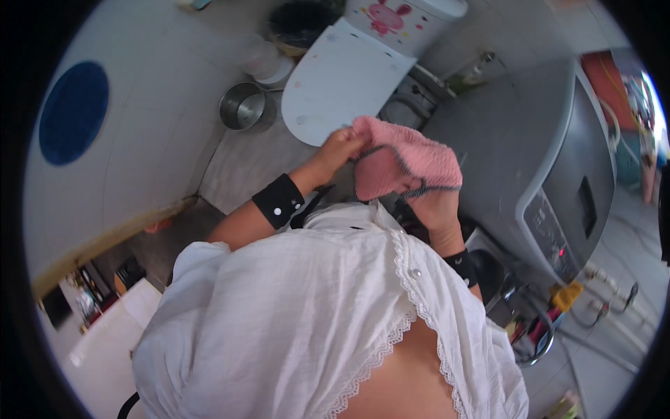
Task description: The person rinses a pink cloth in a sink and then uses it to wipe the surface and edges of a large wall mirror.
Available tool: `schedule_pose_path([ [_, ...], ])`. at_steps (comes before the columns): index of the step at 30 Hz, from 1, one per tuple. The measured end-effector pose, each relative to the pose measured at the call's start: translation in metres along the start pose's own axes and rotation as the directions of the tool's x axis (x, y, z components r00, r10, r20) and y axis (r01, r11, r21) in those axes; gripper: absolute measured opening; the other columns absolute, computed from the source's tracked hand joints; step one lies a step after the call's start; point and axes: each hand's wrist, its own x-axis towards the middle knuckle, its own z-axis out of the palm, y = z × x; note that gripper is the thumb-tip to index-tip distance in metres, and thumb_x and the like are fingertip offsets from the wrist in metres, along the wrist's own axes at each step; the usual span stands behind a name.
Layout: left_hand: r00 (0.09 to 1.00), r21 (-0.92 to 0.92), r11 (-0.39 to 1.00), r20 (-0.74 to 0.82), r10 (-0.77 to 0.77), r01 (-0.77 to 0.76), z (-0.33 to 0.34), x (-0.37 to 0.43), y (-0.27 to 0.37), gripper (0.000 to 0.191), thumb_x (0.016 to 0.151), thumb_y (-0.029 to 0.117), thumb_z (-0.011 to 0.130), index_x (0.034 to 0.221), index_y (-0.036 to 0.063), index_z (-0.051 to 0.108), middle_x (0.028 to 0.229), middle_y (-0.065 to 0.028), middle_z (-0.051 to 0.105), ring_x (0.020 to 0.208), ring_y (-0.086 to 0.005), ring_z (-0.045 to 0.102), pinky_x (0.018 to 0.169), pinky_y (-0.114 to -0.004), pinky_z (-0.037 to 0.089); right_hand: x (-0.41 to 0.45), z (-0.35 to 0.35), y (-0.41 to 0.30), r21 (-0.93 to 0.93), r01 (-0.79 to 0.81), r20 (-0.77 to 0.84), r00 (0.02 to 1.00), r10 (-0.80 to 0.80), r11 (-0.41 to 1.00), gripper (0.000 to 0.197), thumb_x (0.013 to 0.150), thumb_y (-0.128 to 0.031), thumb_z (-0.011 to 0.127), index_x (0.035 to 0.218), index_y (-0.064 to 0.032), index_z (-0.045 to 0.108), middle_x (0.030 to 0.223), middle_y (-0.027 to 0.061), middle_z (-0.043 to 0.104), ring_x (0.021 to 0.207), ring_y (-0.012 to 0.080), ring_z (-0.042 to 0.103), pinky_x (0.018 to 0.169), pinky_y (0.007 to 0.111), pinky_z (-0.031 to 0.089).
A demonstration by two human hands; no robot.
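A pink terry cloth with dark grey stitched edging is spread and folded between my two hands. My left hand pinches its upper left corner between thumb and fingers. At the cloth's lower right, my right hand holds it from beneath, its fingers largely hidden by the fabric. Just beyond the cloth stands a white toilet, its lid down and dotted with small stickers. The cloth overlaps the lid's front edge in this view, but whether they touch I cannot tell.
A grey washing machine stands on the right. Left of the toilet are a metal pot, a white bucket and a bin with a black liner. A blue disc is on the left wall. Hoses and a basin lie lower right.
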Motion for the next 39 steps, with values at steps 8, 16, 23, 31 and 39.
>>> schedule_pose_path([
  [8,0.997,-0.256,0.966,0.058,0.056,-0.039,0.012,0.017,0.045,0.027,0.082,0.022,0.048,0.105,0.0067,0.050,0.097,-0.0034,0.054,0.089,-0.0124,0.052,0.077,-0.025,0.042,-0.053,0.001,0.010,-0.225,0.213,-0.426,0.856,-0.292,0.951,0.042,0.084,-0.032,0.037,0.114,-0.0039,0.042,0.110,0.0104,0.050,0.098,0.0227,0.050,0.090,0.045,0.034],
  [16,0.931,-0.142,0.975,0.346,-0.115,0.173,0.074,0.037,0.049,0.038,0.083,0.021,0.047,0.116,0.0044,0.041,0.107,-0.0065,0.050,0.097,-0.0156,0.050,0.083,-0.027,0.040,-0.128,0.000,0.008,-0.280,0.491,-0.484,0.669,-0.564,0.825,0.042,0.086,-0.030,0.038,0.117,-0.0010,0.038,0.114,0.0111,0.047,0.105,0.0220,0.046,0.088,0.034,0.036],
  [23,0.722,0.295,0.941,0.615,-0.317,0.162,0.163,0.052,0.003,0.034,0.079,0.022,0.053,0.108,0.0056,0.046,0.098,-0.0015,0.052,0.088,-0.0107,0.050,0.077,-0.024,0.040,-0.207,-0.002,0.010,-0.606,0.604,-0.536,0.170,-0.827,0.518,0.038,0.085,-0.020,0.042,0.119,-0.0051,0.037,0.109,0.0086,0.050,0.101,0.0190,0.048,0.088,0.032,0.038],
  [31,0.184,0.501,0.649,0.850,-0.494,-0.573,0.302,0.044,-0.089,0.037,0.073,0.027,0.055,0.099,0.0017,0.047,0.084,-0.0118,0.054,0.075,-0.0179,0.052,0.070,-0.028,0.041,-0.330,-0.062,0.065,-0.931,0.187,-0.342,-0.743,-0.576,0.313,0.030,0.087,-0.023,0.038,0.106,-0.0039,0.051,0.104,0.0058,0.051,0.091,0.0150,0.048,0.081,0.025,0.037],
  [39,0.182,0.310,0.484,0.939,-0.293,-0.818,0.363,0.042,-0.152,0.054,0.072,0.015,0.058,0.118,0.0009,0.035,0.114,-0.0206,0.042,0.104,-0.0332,0.042,0.085,-0.035,0.036,-0.364,-0.111,0.135,-0.381,-0.395,-0.376,-0.760,-0.531,0.836,0.047,0.073,-0.018,0.057,0.116,-0.0078,0.043,0.113,0.0185,0.044,0.106,0.0315,0.042,0.090,0.034,0.034],
])
